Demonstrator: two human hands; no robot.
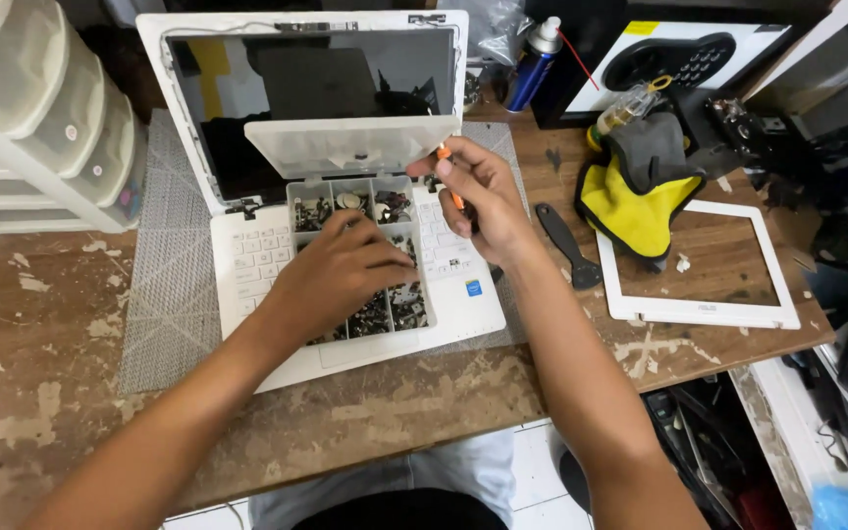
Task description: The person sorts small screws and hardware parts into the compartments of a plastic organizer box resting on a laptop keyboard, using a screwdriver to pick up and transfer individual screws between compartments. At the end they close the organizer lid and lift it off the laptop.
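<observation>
A clear compartmented parts box [360, 260] is set on the keyboard of a white laptop [345, 324], which lies open on a grey mesh mat [164, 285] on the worn wooden table [31, 363]. The box's hinged lid [350, 145] is raised and leans back toward the screen. The compartments are filled with small dark screws and metal bits.

The left hand [331, 280] is laid directly over the middle of the box, palm down, with its fingers [385, 260] curled and dipped into the central compartments. They appear to be drawn together on something small, though what, if anything, is pinched cannot be told from this view. The parts thus lie straight beneath the left fingertips, with no gap to be crossed.

The right hand [478, 196] is held just beside the box's far right corner, slightly above the keyboard. An orange-handled screwdriver [451, 186] is gripped in it, the thumb and forefinger being pressed together on the handle, whose long axis runs from the upper left down toward the palm.

Of the two, the left hand is clearly the nearer to the box's contents; the right is occupied and set off to the side. To the right, a black pry tool [566, 245], a yellow cloth [635, 201] and a white screen bezel [699, 309] are left well apart from both hands.
</observation>
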